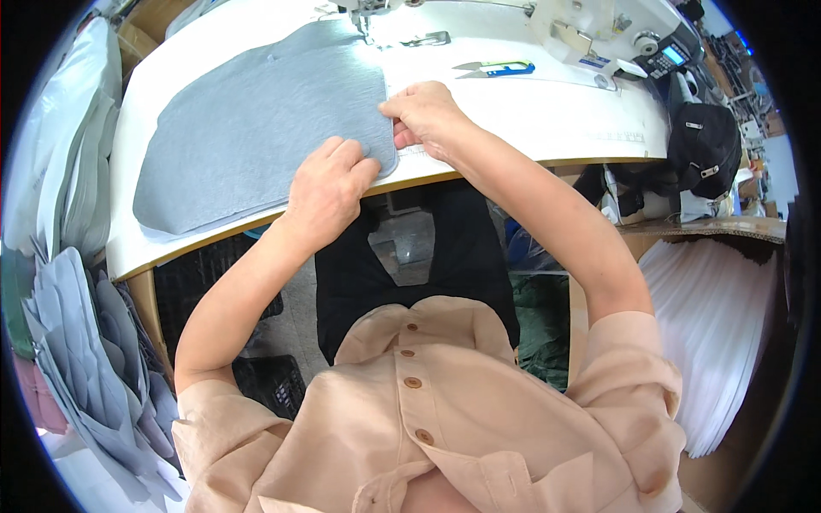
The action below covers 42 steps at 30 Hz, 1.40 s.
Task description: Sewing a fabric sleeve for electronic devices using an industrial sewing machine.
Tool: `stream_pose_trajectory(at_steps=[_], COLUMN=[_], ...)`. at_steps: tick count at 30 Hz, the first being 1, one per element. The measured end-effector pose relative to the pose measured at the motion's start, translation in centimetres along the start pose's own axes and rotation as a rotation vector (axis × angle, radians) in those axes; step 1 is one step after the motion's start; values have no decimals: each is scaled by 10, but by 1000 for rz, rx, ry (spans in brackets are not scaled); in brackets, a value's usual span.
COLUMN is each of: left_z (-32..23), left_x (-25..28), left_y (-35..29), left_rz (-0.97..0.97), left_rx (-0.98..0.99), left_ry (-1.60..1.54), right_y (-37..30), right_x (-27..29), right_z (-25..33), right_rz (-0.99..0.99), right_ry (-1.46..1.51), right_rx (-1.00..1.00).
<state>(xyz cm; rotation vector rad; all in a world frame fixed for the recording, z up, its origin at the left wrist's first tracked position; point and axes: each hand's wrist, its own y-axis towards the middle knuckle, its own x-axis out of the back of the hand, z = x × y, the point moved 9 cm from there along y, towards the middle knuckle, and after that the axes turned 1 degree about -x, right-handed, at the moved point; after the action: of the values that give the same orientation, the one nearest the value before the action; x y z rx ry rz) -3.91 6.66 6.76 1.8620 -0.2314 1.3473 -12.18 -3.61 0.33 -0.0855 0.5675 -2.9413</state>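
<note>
A large blue-grey fabric piece (256, 120) with rounded corners lies flat on the white sewing table (530, 120). My left hand (332, 186) is closed, its fingers curled on the fabric near its front right corner. With thumb and fingertips together, my right hand (429, 121) pinches the fabric's right edge, a little farther back. The far end of the fabric reaches the lit needle area of the sewing machine (366, 26). Whether the piece is one layer or more is hard to see.
Thread snips (496, 68) with a blue and green handle lie right of the needle area. A control panel (671, 56) sits at the back right. A black bag (705, 150) is by the table's right end. Stacked grey pieces (81, 333) stand left, white sheets (710, 333) right.
</note>
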Motion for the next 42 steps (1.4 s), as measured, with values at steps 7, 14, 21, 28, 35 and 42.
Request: stream_pose_trajectory(at_steps=[7,14,21,28,35,42], left_z=[2,12,57,102,122,124], left_x=[-2,-6,-27,-43,-50,-52], left_y=[3,13,43,71,78,81], left_rz=[-10,-16,45,179,86,102], left_rx=[9,-52,-51,-46,-40,-26], left_ry=[19,17,66,77,127,100], right_y=[8,27,74,88,80,60], right_x=[2,0,2,-4,-2,9], right_z=[3,14,28,32,26,34], right_rz=[-6,35,37,36,158,111], right_ry=[-184,-224,-189,-195,-174,-116], right_rx=[-47,-82,-113,-129,37,284])
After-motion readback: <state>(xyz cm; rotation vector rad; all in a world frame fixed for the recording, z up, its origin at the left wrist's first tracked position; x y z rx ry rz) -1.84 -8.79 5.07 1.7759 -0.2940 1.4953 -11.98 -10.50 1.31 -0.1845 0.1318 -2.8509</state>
